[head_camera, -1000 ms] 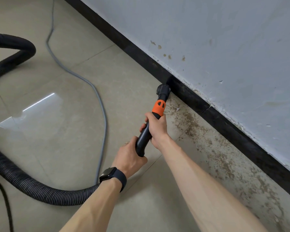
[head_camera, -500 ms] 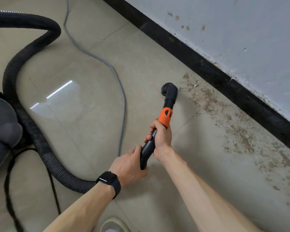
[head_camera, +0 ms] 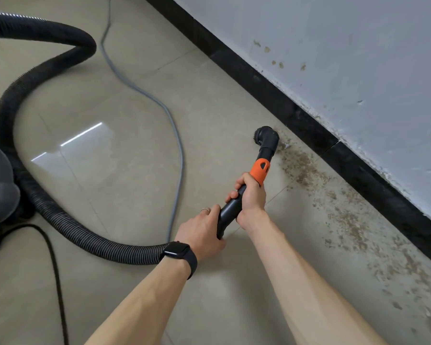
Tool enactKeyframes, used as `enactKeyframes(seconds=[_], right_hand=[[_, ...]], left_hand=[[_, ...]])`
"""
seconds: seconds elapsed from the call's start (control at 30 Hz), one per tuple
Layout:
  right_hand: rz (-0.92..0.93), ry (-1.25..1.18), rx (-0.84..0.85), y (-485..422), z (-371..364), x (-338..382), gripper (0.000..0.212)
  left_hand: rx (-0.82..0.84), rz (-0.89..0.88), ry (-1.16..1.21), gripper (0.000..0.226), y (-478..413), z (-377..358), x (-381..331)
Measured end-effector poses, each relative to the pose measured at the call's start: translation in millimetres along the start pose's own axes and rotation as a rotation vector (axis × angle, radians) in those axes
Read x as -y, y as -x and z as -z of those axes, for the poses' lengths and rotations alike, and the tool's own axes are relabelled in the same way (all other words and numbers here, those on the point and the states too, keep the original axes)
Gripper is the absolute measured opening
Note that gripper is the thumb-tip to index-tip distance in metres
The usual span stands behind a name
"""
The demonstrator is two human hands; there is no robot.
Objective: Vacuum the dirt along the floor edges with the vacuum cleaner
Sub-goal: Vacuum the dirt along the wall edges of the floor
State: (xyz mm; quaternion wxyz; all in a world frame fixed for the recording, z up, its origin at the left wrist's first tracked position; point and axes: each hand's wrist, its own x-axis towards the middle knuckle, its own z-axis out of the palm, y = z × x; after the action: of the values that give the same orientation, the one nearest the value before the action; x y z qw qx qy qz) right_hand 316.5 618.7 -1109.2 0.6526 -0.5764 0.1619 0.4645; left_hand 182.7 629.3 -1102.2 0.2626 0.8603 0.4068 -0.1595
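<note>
I hold the black rigid vacuum wand point(head_camera: 230, 210) with both hands. My right hand point(head_camera: 250, 194) is wrapped fully round the tube just below its orange plastic collar point(head_camera: 260, 171). My left hand point(head_camera: 202, 232) is curled round the rear end, near where the ribbed black hose point(head_camera: 72, 230) arrives. The round black brush nozzle point(head_camera: 265, 135) is down at the beige tiled floor point(head_camera: 135, 183), at the far end of the band of brown gritty dirt point(head_camera: 301, 163). It is near the black skirting board point(head_camera: 358, 165) but apart from it.

Procedure, as I judge it:
1. Steer with the right hand and use the left hand to set the wand's angle, so the brush sits flat.
2. Bring the nozzle in against the skirting board, then draw it slowly along the band toward me.
3. Overlap each pass, since most of the dirt lies uncleaned on the near side.
4. Keep slack in the hose. The grey cable point(head_camera: 177, 150) lies well apart to the left.
</note>
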Motion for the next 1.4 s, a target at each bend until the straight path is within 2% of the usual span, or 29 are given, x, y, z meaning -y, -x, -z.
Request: enactKeyframes(seconds=[0.7,0.83,0.97,1.17,1.4], right_hand=[[0.003,-0.064,-0.108,-33.9,-10.6,29.6,0.017],[0.009,0.008,-0.119,-42.3,-24.5,30.8,0.019],[0.057,0.147,-0.14,-49.7,-44.6,35.2,0.013],[0.082,0.267,-0.088,-55.2,-61.8,43.7,0.014],[0.104,0.226,-0.133,-45.7,-34.1,36.8,0.016]], left_hand=[[-0.055,-0.028,0.003,0.032,-49.8,11.3,-10.9],[-0.083,0.006,0.075,0.032,-57.8,10.1,-4.9],[-0.065,0.028,0.253,0.03,-70.4,15.0,1.3],[-0.049,0.061,0.398,0.037,-80.7,29.8,7.1],[-0.026,-0.02,0.267,0.032,-63.3,25.7,-2.7]])
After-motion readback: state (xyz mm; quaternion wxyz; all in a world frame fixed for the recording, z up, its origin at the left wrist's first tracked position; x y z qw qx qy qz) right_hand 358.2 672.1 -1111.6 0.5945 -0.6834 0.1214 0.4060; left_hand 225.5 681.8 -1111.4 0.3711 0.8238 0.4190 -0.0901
